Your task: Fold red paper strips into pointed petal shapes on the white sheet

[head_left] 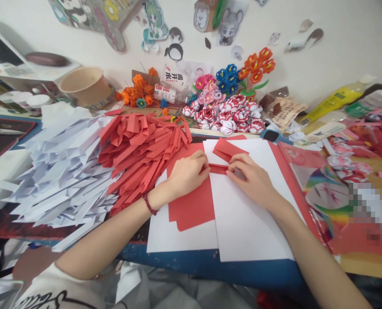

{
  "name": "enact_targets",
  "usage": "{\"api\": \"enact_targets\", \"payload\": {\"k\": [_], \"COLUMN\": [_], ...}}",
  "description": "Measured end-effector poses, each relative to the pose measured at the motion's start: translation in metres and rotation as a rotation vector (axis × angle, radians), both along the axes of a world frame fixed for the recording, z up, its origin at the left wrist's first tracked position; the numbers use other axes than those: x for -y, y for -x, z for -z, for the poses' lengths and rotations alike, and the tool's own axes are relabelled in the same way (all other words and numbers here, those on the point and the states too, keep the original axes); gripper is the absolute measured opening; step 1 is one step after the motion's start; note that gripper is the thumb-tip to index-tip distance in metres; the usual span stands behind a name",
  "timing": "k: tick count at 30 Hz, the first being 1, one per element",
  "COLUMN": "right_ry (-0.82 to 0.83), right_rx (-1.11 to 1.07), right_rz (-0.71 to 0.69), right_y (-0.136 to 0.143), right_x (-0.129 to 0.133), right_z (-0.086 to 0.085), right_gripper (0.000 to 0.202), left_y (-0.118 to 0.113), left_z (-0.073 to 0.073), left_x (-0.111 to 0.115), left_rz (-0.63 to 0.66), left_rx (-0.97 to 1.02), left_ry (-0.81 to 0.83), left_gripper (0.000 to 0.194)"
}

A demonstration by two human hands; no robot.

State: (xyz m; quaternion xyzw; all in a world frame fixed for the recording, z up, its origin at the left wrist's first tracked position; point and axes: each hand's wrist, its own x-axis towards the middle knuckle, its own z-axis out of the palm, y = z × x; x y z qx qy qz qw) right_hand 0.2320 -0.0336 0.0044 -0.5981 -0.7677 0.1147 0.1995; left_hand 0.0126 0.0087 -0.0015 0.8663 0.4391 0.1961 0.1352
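Note:
Between my two hands is a narrow folded strip of red paper (218,168), held above the sheets. My left hand (191,172) pinches its left end. The fingers of my right hand (249,177) close on its right end. Just behind the strip lies another folded red paper piece (230,148). White paper sheets (252,231) lie flat under my right hand, and red paper sheets (194,206) lie under my left. To the left, a heap of red folded strips (142,150) rests beside a larger pile of white folded strips (68,171).
Red-and-white paper flowers (232,113) are massed behind the sheets, near blue flowers (227,79) and orange flowers (257,66). A round tub (86,88) stands at back left. A yellow-labelled bottle (337,101) leans at back right. The blue table edge (191,257) runs in front.

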Motion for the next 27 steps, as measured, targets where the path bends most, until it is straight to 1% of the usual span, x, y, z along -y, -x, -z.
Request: {"api": "enact_targets", "payload": {"k": [5,13,22,27], "right_ry": [0.026,0.027,0.026,0.023], "right_rx": [-0.041,-0.077,-0.067,-0.045], "right_rz": [-0.012,0.029,0.083,0.121], "right_y": [-0.0022,-0.0016,0.0012,0.0031], "right_x": [-0.0009,-0.0053,-0.0063,-0.0060], "right_z": [-0.0001,0.0056,0.0065,0.0078], "right_gripper": [0.011,0.013,0.014,0.017], "left_y": [-0.0002,-0.0005,-0.0031,-0.0045], "left_z": [0.0002,0.0013,0.0023,0.0026], "left_x": [-0.0006,-0.0013,-0.0017,-0.0009], "left_rz": [0.003,0.003,-0.034,-0.064], "left_rx": [0.006,0.058,0.096,0.096], "left_ry": [0.000,0.017,0.069,0.087], "left_gripper": [0.015,0.014,0.011,0.008]}}
